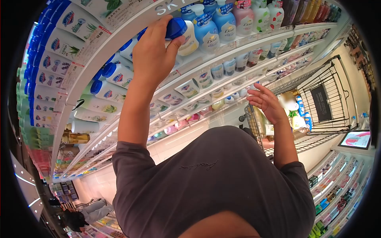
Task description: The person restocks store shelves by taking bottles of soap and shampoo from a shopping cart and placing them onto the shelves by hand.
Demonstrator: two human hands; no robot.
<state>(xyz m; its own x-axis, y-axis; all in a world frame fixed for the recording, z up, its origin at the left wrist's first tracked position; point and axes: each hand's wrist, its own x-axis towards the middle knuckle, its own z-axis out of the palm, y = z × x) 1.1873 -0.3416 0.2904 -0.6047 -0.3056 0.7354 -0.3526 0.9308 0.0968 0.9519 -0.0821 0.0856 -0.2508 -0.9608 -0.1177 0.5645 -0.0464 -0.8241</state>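
At the upper shelf my left hand (155, 49) has its fingers wrapped round the dark blue cap of a bottle (176, 28). A white pump bottle with a yellow label (189, 41) stands just beside it, and blue pump bottles (206, 35) follow to the right. On the other side, my right hand (268, 104) is raised with its fingers apart and nothing in it. It is in front of the near end of a wire shopping cart (344, 95), which holds several packages, some blue and white (301, 109).
White bottles with blue caps (109, 91) fill the lower shelves at the left. Pink and green pump bottles (260, 18) line the upper right. A screen (356, 139) sits over shelves at the right. Another person (93, 211) is at the far lower left.
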